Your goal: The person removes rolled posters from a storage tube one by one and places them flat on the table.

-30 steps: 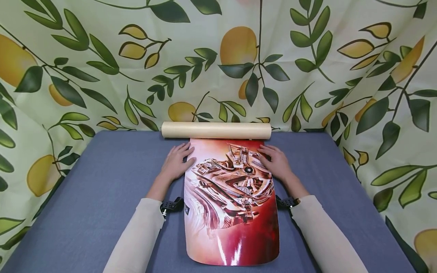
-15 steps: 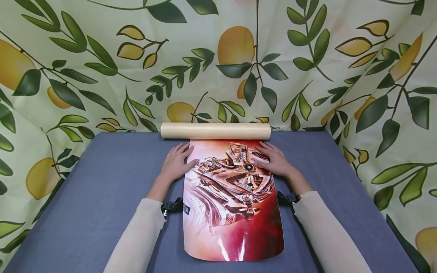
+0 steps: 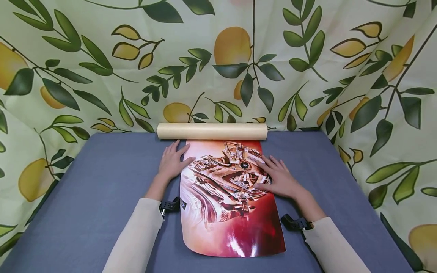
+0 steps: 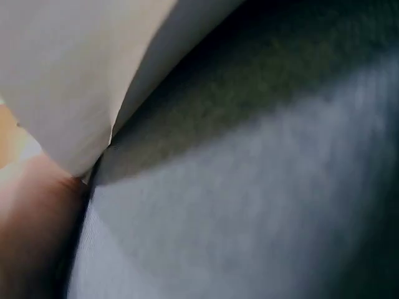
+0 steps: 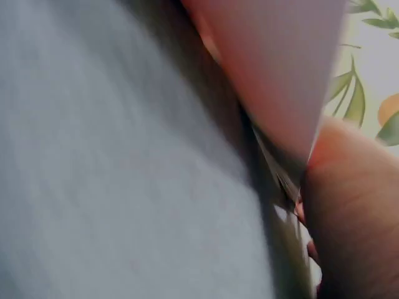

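A glossy red poster [image 3: 228, 204] with a metallic figure lies unrolled on the blue-grey table [image 3: 102, 182]. Its far end runs under a tan paper roll [image 3: 211, 131] at the table's back edge. My left hand [image 3: 172, 163] lies flat with straight fingers on the poster's left edge, the thumb on the print. My right hand [image 3: 278, 177] presses flat on the poster's right side, farther toward me than the left. The left wrist view shows the poster's pale underside [image 4: 68, 87] lifted off the cloth. The right wrist view shows the poster's curled edge [image 5: 274, 68] close up, blurred.
A cloth printed with lemons and leaves [image 3: 218, 60] walls the table at the back and on both sides. Bare blue-grey table surface lies to the left [image 3: 85, 197] and right [image 3: 341, 189] of the poster. The poster's near edge [image 3: 235, 253] curls up slightly.
My right hand has slid toward me along the poster's right side. The left hand has stayed near the top left edge. The view has shifted slightly.
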The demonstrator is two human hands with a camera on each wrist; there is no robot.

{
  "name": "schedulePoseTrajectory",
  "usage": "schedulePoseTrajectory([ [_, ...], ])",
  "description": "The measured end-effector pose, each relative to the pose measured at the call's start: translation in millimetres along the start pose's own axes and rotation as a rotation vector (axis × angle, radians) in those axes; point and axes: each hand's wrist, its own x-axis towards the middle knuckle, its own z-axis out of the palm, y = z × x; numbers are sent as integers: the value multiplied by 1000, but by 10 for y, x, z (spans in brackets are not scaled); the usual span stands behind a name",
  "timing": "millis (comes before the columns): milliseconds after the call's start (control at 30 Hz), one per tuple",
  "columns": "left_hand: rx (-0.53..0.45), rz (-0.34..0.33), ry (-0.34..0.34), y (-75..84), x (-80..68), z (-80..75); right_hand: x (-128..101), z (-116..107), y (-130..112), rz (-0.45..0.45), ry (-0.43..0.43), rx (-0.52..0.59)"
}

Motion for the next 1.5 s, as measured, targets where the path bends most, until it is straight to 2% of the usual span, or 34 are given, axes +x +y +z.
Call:
schedulePoseTrajectory([
  [100, -119, 62, 66, -40, -39, -25, -16, 11, -55, 24, 4, -30],
  [200, -187, 130, 60, -73, -113, -55, -7, 7, -77, 37, 13, -28],
  [300, -143, 171, -17, -86, -201, -99, 12, 5, -77, 40, 12, -28],
  [500, -29, 179, -221, -38, -291, -199, 58, 24, -47, 62, 9, -38],
  [633, 1, 168, -261, -42, -292, -225, 106, 50, -47, 73, 9, -53],
  [900, -94, 109, -173, -100, -284, -211, 265, 77, -53, 86, 11, -50],
  [1233, -88, 66, -136, -74, -301, -148, 447, 54, 22, 88, 1, -58],
  [1500, -71, 60, -88, -23, -280, -90, 444, 41, 75, 98, 25, -9],
])
